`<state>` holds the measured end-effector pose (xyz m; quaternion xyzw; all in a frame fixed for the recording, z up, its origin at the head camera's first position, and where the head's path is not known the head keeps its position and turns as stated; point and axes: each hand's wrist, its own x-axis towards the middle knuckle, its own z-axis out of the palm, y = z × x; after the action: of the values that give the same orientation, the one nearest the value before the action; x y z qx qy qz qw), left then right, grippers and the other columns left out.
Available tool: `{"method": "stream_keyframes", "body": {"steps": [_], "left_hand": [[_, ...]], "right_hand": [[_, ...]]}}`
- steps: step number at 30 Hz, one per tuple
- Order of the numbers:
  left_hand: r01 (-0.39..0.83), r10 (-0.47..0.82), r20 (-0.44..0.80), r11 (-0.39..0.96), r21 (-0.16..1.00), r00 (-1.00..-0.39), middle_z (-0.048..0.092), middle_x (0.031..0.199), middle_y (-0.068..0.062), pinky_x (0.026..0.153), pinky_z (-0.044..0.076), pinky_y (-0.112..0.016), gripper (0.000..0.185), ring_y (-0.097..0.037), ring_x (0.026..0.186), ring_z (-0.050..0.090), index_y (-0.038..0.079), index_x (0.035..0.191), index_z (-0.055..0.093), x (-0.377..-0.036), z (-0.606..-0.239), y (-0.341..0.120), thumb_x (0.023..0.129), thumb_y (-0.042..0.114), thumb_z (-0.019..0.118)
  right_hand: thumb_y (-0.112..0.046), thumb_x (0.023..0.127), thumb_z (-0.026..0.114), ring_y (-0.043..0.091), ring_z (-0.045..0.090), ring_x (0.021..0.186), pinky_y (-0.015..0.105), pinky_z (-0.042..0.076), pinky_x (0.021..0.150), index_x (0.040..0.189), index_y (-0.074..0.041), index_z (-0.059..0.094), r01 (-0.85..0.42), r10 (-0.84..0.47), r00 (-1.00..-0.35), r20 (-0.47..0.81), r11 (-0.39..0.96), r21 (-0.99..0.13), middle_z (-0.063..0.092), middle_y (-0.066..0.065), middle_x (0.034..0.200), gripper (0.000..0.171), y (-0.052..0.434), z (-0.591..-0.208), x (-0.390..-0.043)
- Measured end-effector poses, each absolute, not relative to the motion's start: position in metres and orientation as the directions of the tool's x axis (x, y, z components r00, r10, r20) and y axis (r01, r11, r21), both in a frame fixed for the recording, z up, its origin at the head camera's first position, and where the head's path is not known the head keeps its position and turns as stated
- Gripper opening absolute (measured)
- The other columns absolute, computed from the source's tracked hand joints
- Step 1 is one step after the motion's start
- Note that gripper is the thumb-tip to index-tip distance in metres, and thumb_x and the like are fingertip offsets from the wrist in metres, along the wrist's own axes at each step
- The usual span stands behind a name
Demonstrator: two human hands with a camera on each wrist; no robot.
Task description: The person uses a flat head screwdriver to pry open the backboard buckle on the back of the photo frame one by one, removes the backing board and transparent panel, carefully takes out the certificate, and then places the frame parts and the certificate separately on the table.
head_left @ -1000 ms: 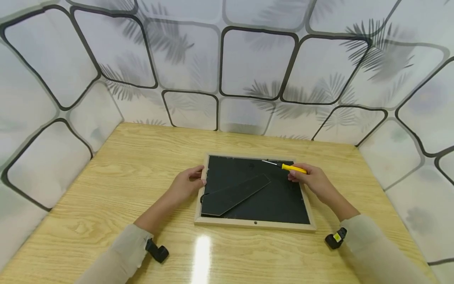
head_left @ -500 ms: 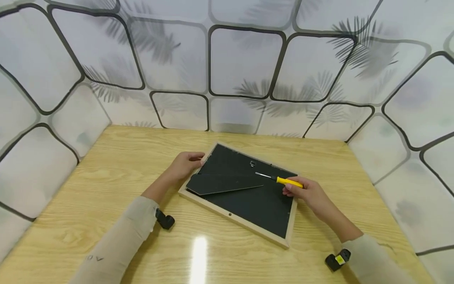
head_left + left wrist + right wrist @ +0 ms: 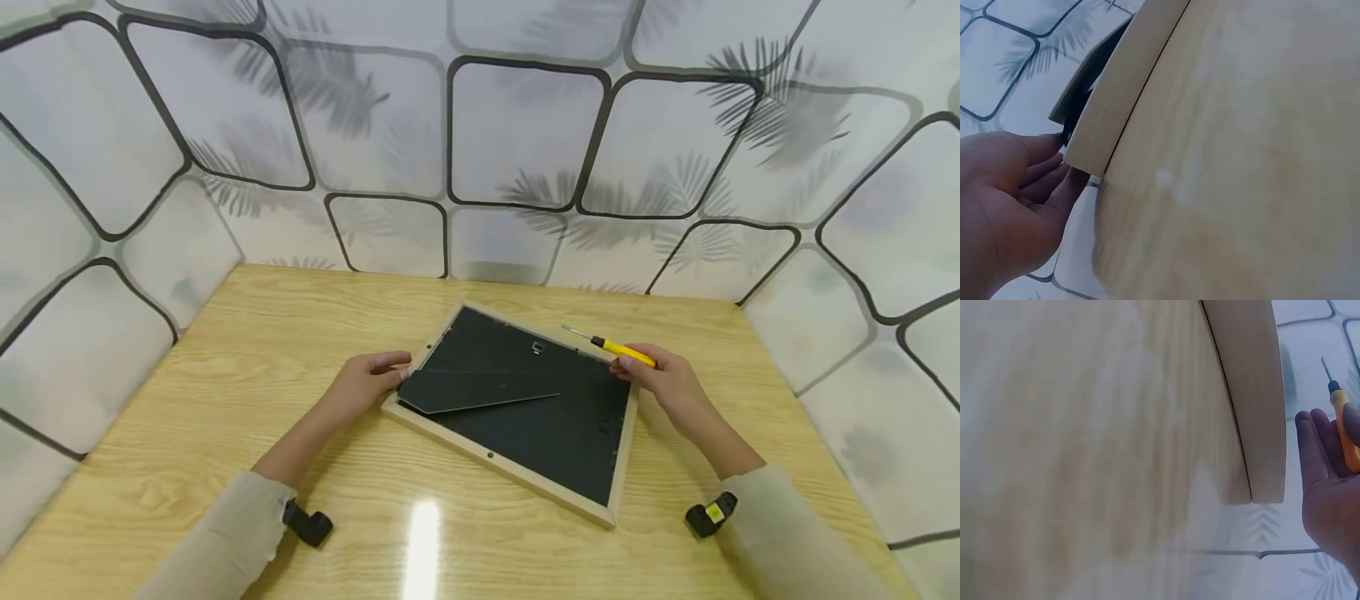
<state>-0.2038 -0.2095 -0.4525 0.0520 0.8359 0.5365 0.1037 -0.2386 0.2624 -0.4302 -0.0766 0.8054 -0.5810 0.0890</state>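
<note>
The left hand [image 3: 365, 383] should steady the picture frame [image 3: 517, 408] by its left corner so it cannot slide on the worktop [image 3: 225, 350] while the tool works; its fingers [image 3: 1041, 165] lie relaxed and straight against that corner, gripping nothing. The frame lies face down at the centre of the head view, turned askew, its black stand [image 3: 472, 390] folded flat. At right, the right hand [image 3: 663, 383] pinches a yellow screwdriver [image 3: 618, 350], whose tip hovers over the frame's upper right edge.

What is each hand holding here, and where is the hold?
Right hand holds the screwdriver by its yellow handle. Left hand touches the picture frame at its left corner.
</note>
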Motion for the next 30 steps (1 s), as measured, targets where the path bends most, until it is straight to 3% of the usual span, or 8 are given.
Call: {"method": "stream_keyframes", "body": {"steps": [8,15,30], "left_hand": [[-0.073,0.147,-0.147,0.418,0.905,-0.978,0.062,0.139,-0.012,0.098,0.052,-0.038,0.046,-0.027,0.123,0.062,0.010,0.141,0.059,-0.161,-0.452,-0.215,0.100,0.027,0.065],[-0.048,0.121,-0.112,0.438,0.898,-0.986,0.065,0.134,-0.015,0.095,0.054,-0.037,0.045,-0.027,0.119,0.065,0.008,0.139,0.062,-0.154,-0.452,-0.212,0.098,0.027,0.067],[-0.026,0.078,-0.070,0.457,0.889,-0.995,0.065,0.135,-0.016,0.110,0.043,-0.047,0.035,-0.033,0.134,0.053,0.004,0.134,0.065,-0.223,-0.451,-0.215,0.103,0.020,0.060]], "right_hand": [[-0.029,0.102,0.061,0.002,0.069,0.103,0.023,0.054,0.093,0.142,0.008,0.049,-0.022,-0.233,-0.971,-0.048,0.286,-0.958,0.072,-0.005,0.112,0.056,0.272,-0.437,-0.260],[-0.030,0.101,0.062,0.000,0.069,0.102,0.021,0.054,0.093,0.142,0.007,0.048,-0.008,-0.217,-0.974,-0.057,0.290,-0.957,0.072,-0.008,0.110,0.057,0.272,-0.440,-0.262],[-0.022,0.100,0.064,0.005,0.070,0.105,0.024,0.054,0.093,0.143,0.014,0.041,0.120,-0.228,-0.963,-0.145,0.119,-0.986,0.072,-0.003,0.111,0.060,0.283,-0.439,-0.209]]}}
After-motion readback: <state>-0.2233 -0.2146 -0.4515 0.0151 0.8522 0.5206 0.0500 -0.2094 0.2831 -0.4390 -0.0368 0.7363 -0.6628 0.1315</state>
